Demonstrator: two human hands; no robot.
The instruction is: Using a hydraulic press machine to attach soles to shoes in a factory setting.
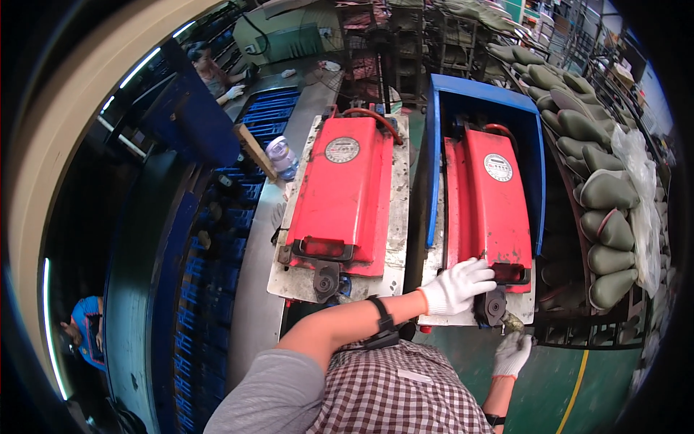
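Observation:
My left hand (459, 286), in a white knit glove, reaches across my body and lies on the lower front of the right red machine (493, 195), its fingers stretched toward the dark handle recess (509, 274). Below that recess sits a dark round-faced fitting (495, 307). My right hand (513, 354), gloved too, is lower down, just under a dirty metal connector (512, 322). Its fingers are drawn together there; what they hold, if anything, is too small to make out. A blue hood (484, 88) stands around the back and sides of this machine.
A similar red machine (340, 188) stands to the left on a worn pale plate. Further left are a metal counter (253, 267), a plastic bottle (282, 158) and a blue conveyor rack (217, 275). Olive shoe-shaped pieces (609, 189) fill a rack at right. Two other people work at left.

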